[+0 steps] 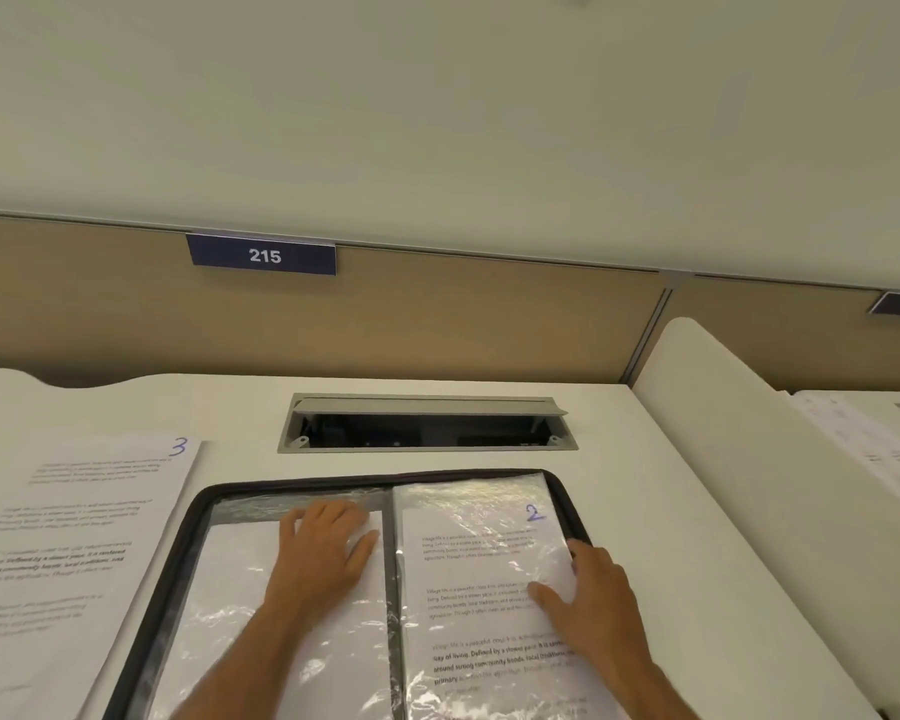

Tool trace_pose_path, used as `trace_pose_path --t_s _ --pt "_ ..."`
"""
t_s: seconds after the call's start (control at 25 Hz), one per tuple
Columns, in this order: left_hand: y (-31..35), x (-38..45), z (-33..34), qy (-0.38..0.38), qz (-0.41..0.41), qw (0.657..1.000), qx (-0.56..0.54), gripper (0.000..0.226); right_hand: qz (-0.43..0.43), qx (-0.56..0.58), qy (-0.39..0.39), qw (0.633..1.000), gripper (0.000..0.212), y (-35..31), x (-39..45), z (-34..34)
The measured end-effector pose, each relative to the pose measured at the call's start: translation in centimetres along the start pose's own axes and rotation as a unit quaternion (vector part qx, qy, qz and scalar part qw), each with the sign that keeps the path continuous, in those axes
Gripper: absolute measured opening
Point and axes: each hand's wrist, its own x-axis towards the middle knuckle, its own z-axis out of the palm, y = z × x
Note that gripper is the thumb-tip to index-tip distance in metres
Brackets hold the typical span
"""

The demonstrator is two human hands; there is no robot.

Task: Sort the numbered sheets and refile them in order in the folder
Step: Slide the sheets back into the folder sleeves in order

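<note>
Smoothing sheet 2 (481, 574) in the folder (188, 543) at 6 o'clock: left hand (323, 550) laid flat, released; sleeve edge gripped by right hand (591, 600). Sheet 3 (68, 543) waits on the tabletop (661, 491) at 9, best slid in gently.

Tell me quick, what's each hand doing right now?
Left hand: open, flat on the left clear plastic sleeve.
Right hand: thumb and fingers pinch the edge of the white printed sheet numbered 2.
</note>
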Motion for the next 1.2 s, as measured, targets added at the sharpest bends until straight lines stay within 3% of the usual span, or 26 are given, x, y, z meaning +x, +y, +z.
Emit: trace_pose_path --t_s 0.08,0.24,0.36,0.44,0.56,0.72,0.88,1.2 --pt "0.4 -1.0 -1.1 -0.034 0.0 0.999 0.01 0.063 0.038 0.04 -0.011 0.998 0.076 0.1 -0.7 -0.6" --pt "0.6 -4.1 -2.6 -0.103 -0.021 0.994 0.034 0.09 0.096 0.11 -0.029 0.989 0.051 0.1 -1.4 -2.1" --pt "0.2 -7.0 -3.0 -0.095 -0.023 0.995 0.024 0.095 0.115 0.124 -0.023 0.985 0.037 0.2 -1.7 -2.6" --pt "-0.5 -8.5 -3.1 -0.099 -0.024 0.994 0.028 0.089 0.129 0.123 -0.019 0.984 0.03 -0.3 -2.2 -2.9" --pt "-1.4 -9.9 -2.8 -0.091 -0.019 0.995 0.042 0.076 0.162 0.107 -0.039 0.98 0.037 -0.6 -2.2 -3.3" --pt "-1.6 -11.0 -2.7 -0.16 -0.025 0.983 0.083 0.07 0.198 0.111 -0.065 0.972 0.033 -0.9 -1.4 -3.4" --pt "-1.9 -11.0 -2.0 -0.119 0.005 0.987 0.11 0.069 0.187 0.097 -0.048 0.976 0.034 -1.4 -1.7 -3.2" --pt "-2.0 -10.8 -1.7 -0.133 0.005 0.986 0.102 0.069 0.178 0.107 -0.025 0.978 0.028 -1.2 -1.8 -3.5"
